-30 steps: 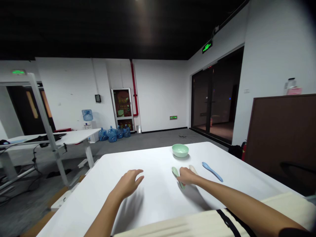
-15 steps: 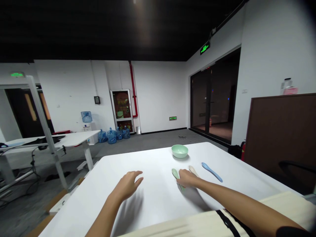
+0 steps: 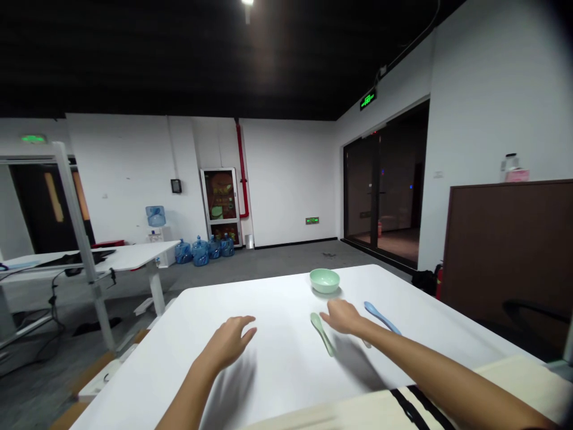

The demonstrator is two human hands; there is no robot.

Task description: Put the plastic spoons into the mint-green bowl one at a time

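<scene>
A green spoon [image 3: 322, 334] lies on the white table [image 3: 277, 370], its bowl end pointing away from me. Just right of it, my right hand [image 3: 342, 316] hovers with thumb and fingers a little apart, apparently holding nothing. Under that hand and wrist a cream spoon [image 3: 367, 344] is mostly hidden; only its handle end shows. A blue spoon [image 3: 380, 316] rests farther right, partly covered by my forearm. The light green bowl [image 3: 324, 282] stands upright near the far edge. On the left, my left hand [image 3: 230, 343] is open above the tabletop, touching no object.
Another white table [image 3: 138, 254] with a metal post [image 3: 78, 215] stands at the left. Blue water jugs [image 3: 200, 252] sit on the floor by the far wall. A brown partition [image 3: 505, 239] rises on the right. Cardboard boxes [image 3: 92, 373] lie beside the table's left edge.
My right hand has come away from the green spoon, moving slightly up and right over the cream spoon. The green spoon now shows whole. My left hand stays nearly still; the view has tilted slightly.
</scene>
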